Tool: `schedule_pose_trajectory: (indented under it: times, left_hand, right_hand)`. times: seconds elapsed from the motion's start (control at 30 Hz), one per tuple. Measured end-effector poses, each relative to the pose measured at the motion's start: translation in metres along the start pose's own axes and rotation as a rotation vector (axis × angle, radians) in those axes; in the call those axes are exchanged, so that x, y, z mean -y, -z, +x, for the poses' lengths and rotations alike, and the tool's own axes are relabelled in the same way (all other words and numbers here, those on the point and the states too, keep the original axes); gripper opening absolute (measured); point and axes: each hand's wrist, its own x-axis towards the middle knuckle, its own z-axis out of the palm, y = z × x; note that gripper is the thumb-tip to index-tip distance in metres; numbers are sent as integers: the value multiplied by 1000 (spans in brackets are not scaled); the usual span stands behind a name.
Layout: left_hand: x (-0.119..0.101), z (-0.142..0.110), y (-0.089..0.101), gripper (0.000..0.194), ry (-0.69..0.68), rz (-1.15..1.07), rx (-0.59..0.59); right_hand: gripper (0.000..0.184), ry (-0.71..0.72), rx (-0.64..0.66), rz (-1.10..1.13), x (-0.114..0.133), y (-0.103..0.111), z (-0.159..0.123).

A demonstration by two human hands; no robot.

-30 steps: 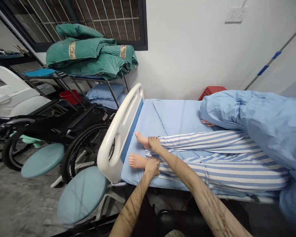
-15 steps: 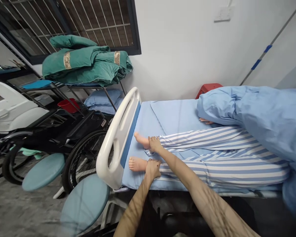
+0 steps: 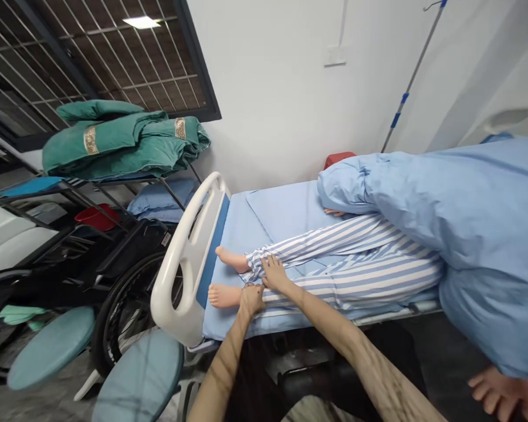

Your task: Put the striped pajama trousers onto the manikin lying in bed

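A figure in blue-and-white striped trousers (image 3: 361, 264) lies on a bed with a light blue sheet (image 3: 281, 211), bare feet (image 3: 222, 294) toward the white footboard (image 3: 180, 264). My left hand (image 3: 251, 298) is closed on the trouser cuff at the near ankle. My right hand (image 3: 273, 273) rests with fingers curled on the cuff of the far leg. A light blue quilt (image 3: 444, 199) covers the figure's upper body.
A black wheelchair (image 3: 123, 275) stands left of the footboard, with two round teal stools (image 3: 53, 346) in front. Folded green blankets (image 3: 123, 138) lie on a rack by the barred window. A red stool (image 3: 338, 158) and an IV pole (image 3: 405, 94) stand by the wall. A hand (image 3: 501, 392) hangs at lower right.
The view has swung right and up, showing more quilt and the IV pole. Both my hands stay on the trouser cuffs at the ankles, the right one now a little farther up the leg.
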Motion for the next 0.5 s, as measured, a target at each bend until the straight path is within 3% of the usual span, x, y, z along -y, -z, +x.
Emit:
schedule_pose_trajectory:
  times: [0.1,0.23,0.37,0.5]
  left_hand:
    - [-2,0,2,56,26,20,13]
    - [-4,0,2,58,63,63,32]
    - [-8,-2,1,58,120,90,12]
    - [-12,-5,4,57,164,122,37]
  right_hand:
    - [67,-15,17,-143,-24,14,-33]
    - [55,-18,-17,-228,-34,25,-63]
    - [49,-21,-20,-250,-39,35,-78]
    - [45,-81,61,-200,-52,46,-83]
